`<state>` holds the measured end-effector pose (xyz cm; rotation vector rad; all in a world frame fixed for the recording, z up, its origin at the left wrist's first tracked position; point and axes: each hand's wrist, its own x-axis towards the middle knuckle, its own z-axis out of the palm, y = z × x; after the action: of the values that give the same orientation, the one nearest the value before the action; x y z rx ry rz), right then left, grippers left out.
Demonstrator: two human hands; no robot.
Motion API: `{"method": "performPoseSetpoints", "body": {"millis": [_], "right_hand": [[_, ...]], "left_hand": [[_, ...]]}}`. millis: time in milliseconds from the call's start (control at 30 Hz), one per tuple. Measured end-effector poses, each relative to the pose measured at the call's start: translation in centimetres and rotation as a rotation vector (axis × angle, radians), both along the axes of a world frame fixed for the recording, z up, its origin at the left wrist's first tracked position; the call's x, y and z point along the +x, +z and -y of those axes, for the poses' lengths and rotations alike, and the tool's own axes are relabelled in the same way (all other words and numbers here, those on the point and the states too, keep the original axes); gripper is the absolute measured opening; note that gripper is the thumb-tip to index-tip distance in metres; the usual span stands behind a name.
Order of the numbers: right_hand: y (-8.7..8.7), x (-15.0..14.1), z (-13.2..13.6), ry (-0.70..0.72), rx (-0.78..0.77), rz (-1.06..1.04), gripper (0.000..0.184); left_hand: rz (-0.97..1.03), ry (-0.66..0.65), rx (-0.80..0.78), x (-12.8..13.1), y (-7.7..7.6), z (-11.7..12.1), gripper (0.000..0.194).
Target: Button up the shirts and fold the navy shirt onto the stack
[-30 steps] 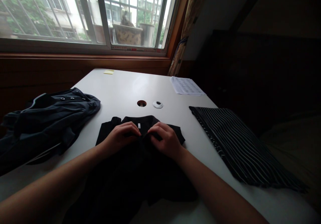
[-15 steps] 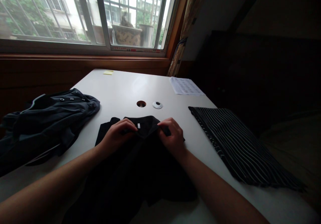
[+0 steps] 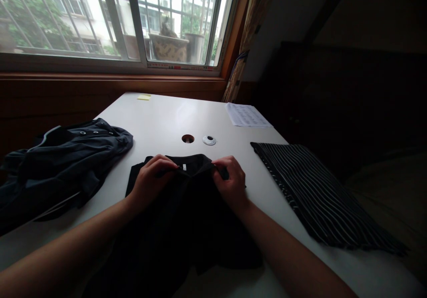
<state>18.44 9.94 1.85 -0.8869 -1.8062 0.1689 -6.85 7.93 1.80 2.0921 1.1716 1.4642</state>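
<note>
A black shirt lies spread on the white table in front of me, its neckline toward the window. Inside the neckline a small white label shows. My left hand pinches the left side of the neckline, close to the label. At the neckline's right side, my right hand holds the edge between thumb and fingers. Between the two hands the front edge dips slightly. Folds in the lower part are too dark to make out.
A dark blue garment with metal eyelets lies crumpled at the left. On the right is a striped black cloth. Printed papers, a yellow sticky note, a cable hole and its white cover are farther back on the table.
My left hand has slid a little to the left along the neckline, and my right hand slightly to the right. The hands are a bit farther apart.
</note>
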Motion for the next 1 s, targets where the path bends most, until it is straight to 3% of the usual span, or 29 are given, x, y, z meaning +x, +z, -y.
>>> {"method": "performPoseSetpoints", "body": {"millis": [200,733,900,1000], "right_hand": [[-0.2,-0.1,0.1,0.046,0.018,0.050,0.029],[-1.7,-0.8,-1.1,0.249,-0.054,0.293,0.009],[-0.9,-0.7,-0.7,0.168,-0.150,0.169,0.006],[-0.6,-0.4,-0.7,0.076,-0.206,0.074,0.009]], "left_hand": [[-0.027,0.015,0.009,0.1,0.2,0.1,0.016],[-0.071,-0.026,0.047,0.2,0.1,0.2,0.014],[-0.113,-0.111,0.068,0.3,0.1,0.2,0.015],[-0.200,-0.224,0.111,0.2,0.2,0.4,0.030]]}}
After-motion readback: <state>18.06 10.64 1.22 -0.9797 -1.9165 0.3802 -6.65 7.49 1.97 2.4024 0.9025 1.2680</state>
